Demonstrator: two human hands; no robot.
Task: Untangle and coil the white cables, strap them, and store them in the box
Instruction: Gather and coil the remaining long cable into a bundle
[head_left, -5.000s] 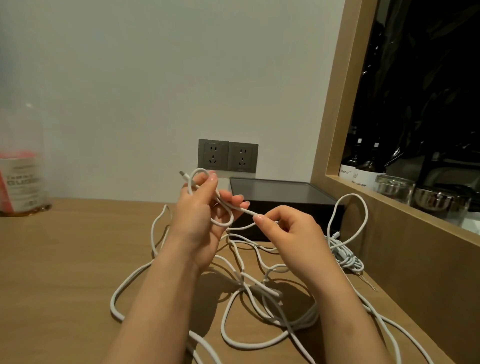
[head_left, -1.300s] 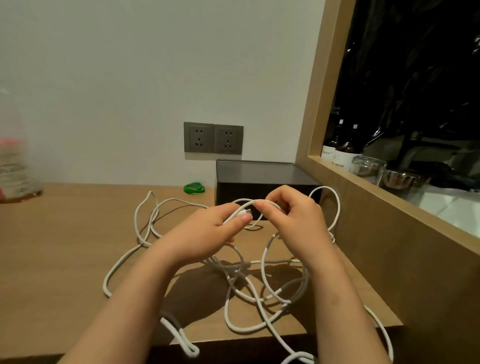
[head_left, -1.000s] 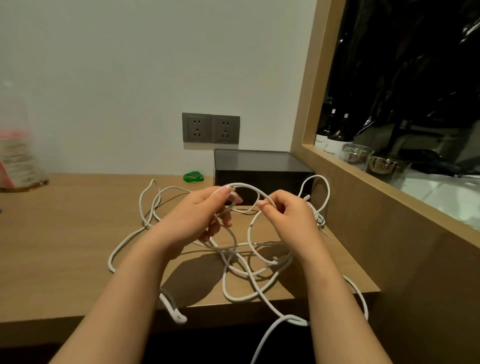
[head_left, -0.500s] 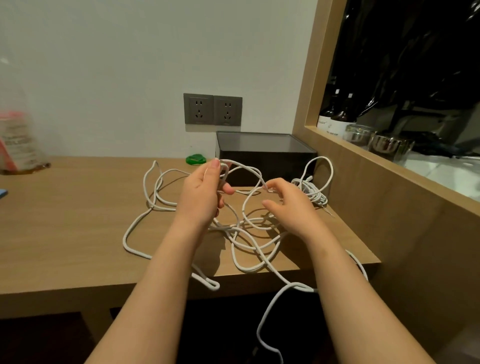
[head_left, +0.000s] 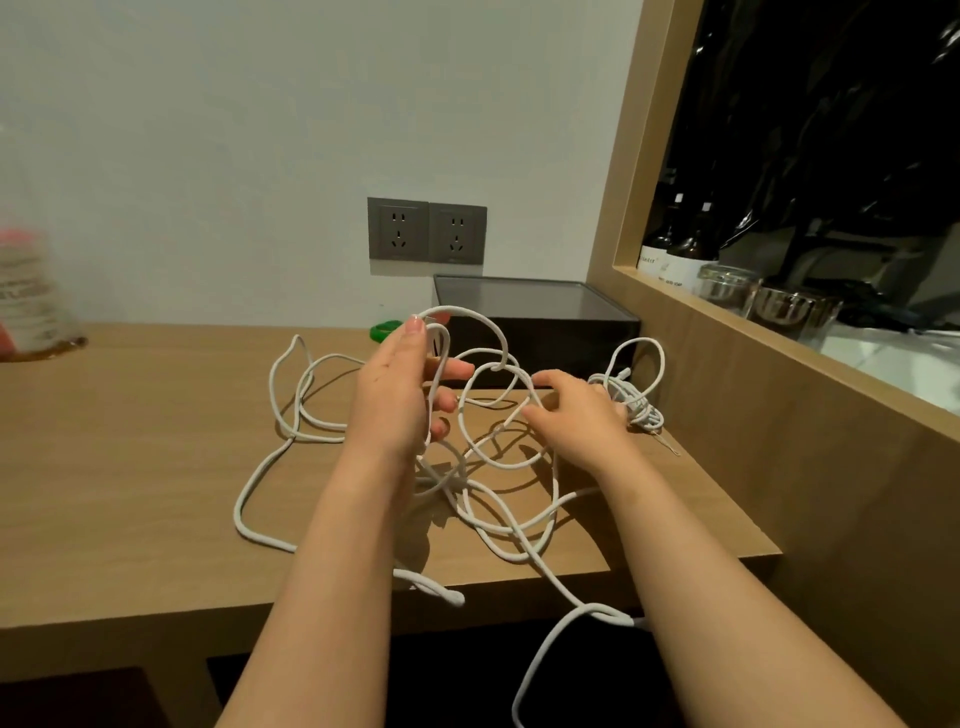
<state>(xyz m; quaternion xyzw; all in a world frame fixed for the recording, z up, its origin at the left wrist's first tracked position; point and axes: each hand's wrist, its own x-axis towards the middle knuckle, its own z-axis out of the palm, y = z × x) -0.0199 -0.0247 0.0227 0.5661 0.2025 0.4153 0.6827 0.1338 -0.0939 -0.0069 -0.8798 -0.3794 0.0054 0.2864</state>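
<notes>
A tangle of white cable (head_left: 488, 499) lies spread over the wooden desk (head_left: 130, 467), one loop hanging off the front edge. My left hand (head_left: 400, 395) is raised above the tangle and holds a strand of the cable between thumb and fingers, with a loop arching over it. My right hand (head_left: 576, 415) sits lower to the right and pinches another strand near the desk surface. A smaller bundled white cable (head_left: 636, 402) lies just right of my right hand. The dark box (head_left: 535, 322) stands behind the hands against the wall.
A green strap (head_left: 384, 330) lies left of the box. Two grey wall sockets (head_left: 426, 231) sit above it. A plastic bottle (head_left: 31, 296) stands at the far left. A wooden-framed ledge at right holds bottles and glass jars (head_left: 727, 283).
Over five seconds the hands dropped, then my left hand rose again with a strand. In the last half second my right hand stayed low by the tangle. The camera pulled back.
</notes>
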